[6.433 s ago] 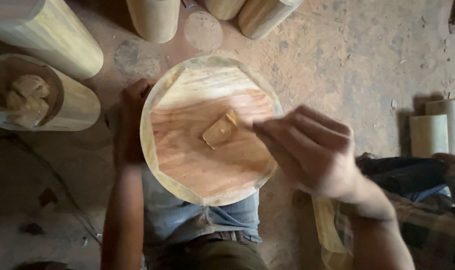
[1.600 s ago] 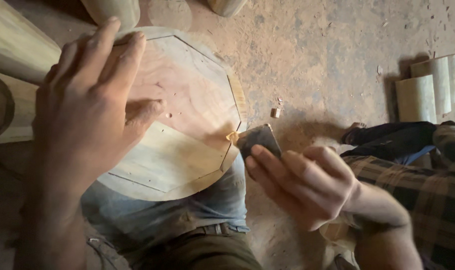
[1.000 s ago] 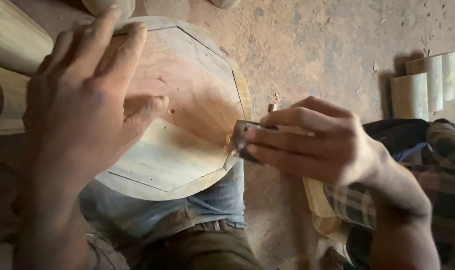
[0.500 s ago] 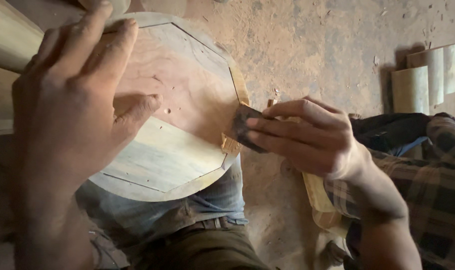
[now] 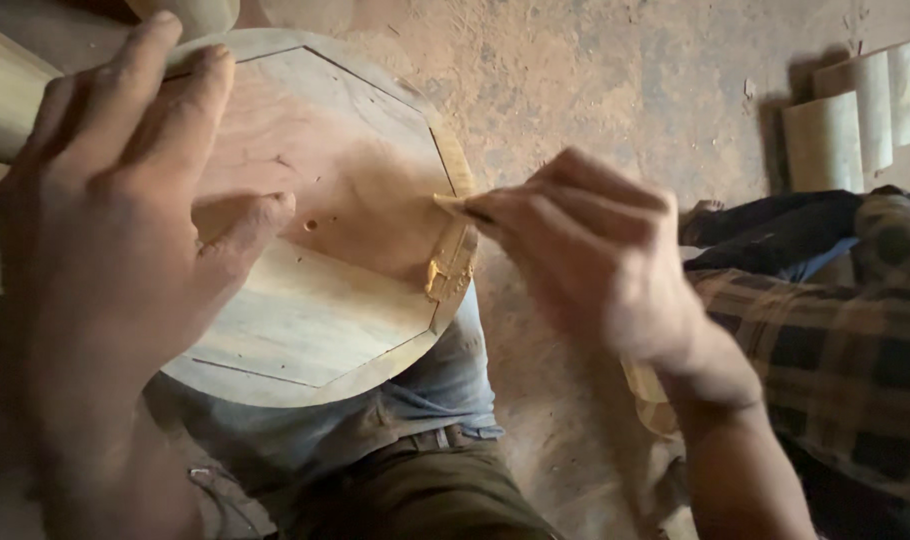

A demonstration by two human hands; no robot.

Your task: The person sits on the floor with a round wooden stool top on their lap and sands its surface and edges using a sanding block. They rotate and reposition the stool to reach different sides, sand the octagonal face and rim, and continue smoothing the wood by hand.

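Observation:
A round wooden piece point(image 5: 315, 310) with an octagonal inset panel rests tilted on my lap. My left hand point(image 5: 125, 200) lies spread over its left half, thumb pressed on the panel. My right hand point(image 5: 595, 250) pinches a small flat scraper point(image 5: 453, 204) whose pale tip touches the right rim; the rest of it is hidden by my fingers. A streak of yellowish paste point(image 5: 449, 268) runs down the rim seam just below the tip.
Reddish dirt floor point(image 5: 595, 70) lies beyond the piece. Pale curved wooden pieces point(image 5: 845, 120) stand at the upper right, and a pale wooden cylinder point(image 5: 5, 100) lies at the upper left. A dark trouser leg point(image 5: 775, 230) and plaid cloth point(image 5: 835, 340) fill the right side.
My right hand has slid the scraper up the right rim, from the lower seam to a point higher on the edge. My left hand stays spread on the wood.

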